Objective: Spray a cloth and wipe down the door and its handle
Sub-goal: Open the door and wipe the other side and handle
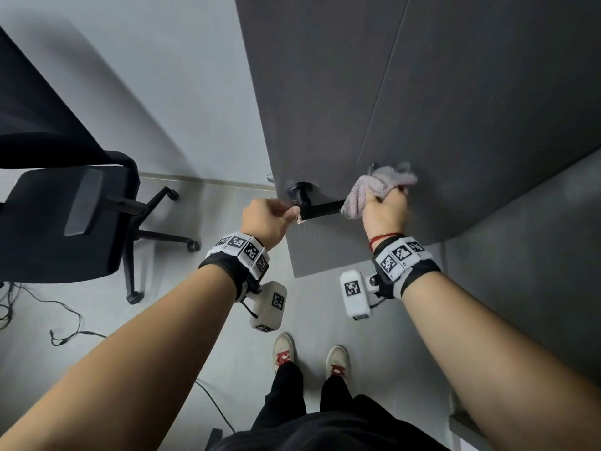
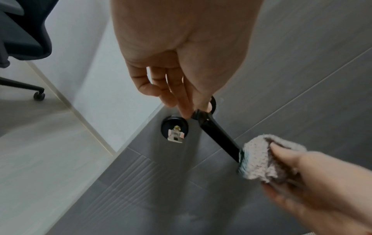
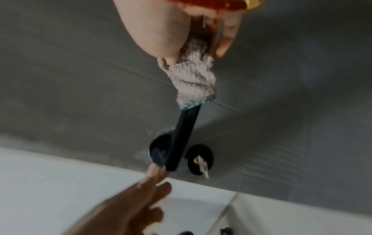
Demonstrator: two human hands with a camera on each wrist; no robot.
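Right hand (image 1: 385,211) has the cloth (image 1: 374,190) bunched around the free end of the black door handle (image 1: 322,210). Left hand (image 1: 268,219) pinches the pivot end. Cloth's soft and light, probably slides easily; I'd squeeze it around the rigid lever.

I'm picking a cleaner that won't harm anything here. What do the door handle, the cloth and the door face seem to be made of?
Door handle: probably metal with a matte black coating; slim, rigid, barely shiny.
Cloth: a soft looped or ribbed fabric, likely microfibre or terry, pale pinkish grey with a bluish stitched edge.
Door: dark grey, matte, with faint linear grain and thin grooves; likely laminate or veneer, not certain.
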